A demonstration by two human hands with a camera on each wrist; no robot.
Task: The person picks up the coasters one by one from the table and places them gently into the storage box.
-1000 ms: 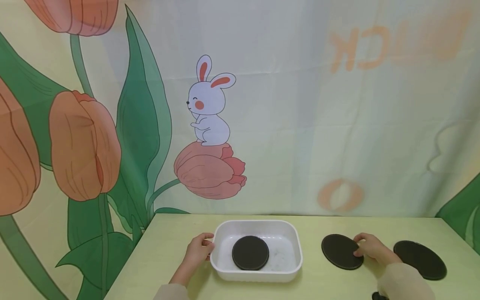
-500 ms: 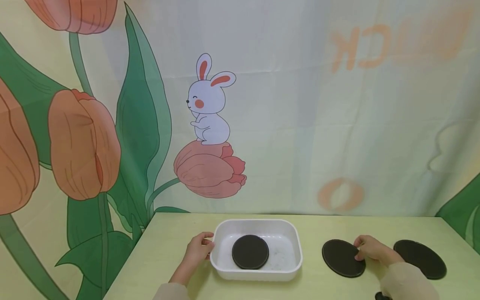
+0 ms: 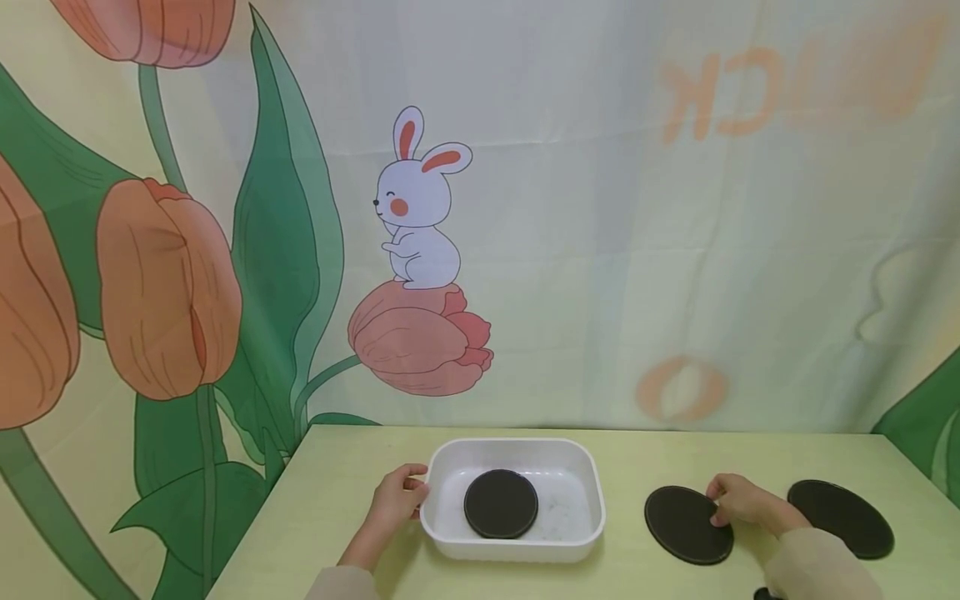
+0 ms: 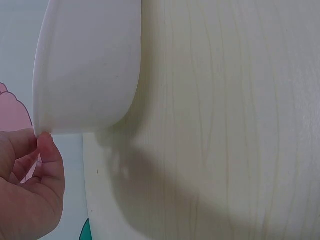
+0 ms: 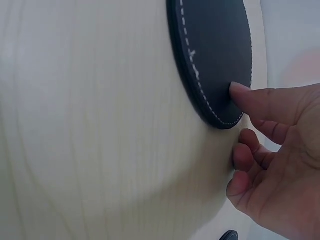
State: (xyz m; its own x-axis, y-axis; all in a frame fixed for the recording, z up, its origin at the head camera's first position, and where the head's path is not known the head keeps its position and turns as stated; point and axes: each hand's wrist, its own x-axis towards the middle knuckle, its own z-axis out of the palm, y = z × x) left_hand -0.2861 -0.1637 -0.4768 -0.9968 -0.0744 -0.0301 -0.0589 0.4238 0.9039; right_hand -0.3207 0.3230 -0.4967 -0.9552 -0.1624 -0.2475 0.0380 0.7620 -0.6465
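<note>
My left hand (image 3: 397, 500) pinches the left rim of a white rectangular plastic tub (image 3: 513, 550). In the left wrist view thumb and fingertips meet at the corner of the tub wall (image 4: 90, 65). Inside the tub lies a round black coaster (image 3: 500, 504), left of its middle. To the right, my right hand (image 3: 747, 502) pinches the right edge of another round black coaster (image 3: 684, 527). The right wrist view shows the thumb (image 5: 245, 95) on top of this coaster's stitched leather-like face, with the other fingers curled below its edge.
A third black coaster (image 3: 840, 518) lies on the pale wood-grain table (image 3: 360, 458), beyond the right forearm. Part of a small black object (image 3: 765, 593) shows beside the right sleeve. A curtain (image 3: 562, 250) printed with tulips and a rabbit hangs behind the table.
The coaster in my right hand has shifted slightly toward the near side of the table, the hand moving little with it. My left hand and the tub stay in place.
</note>
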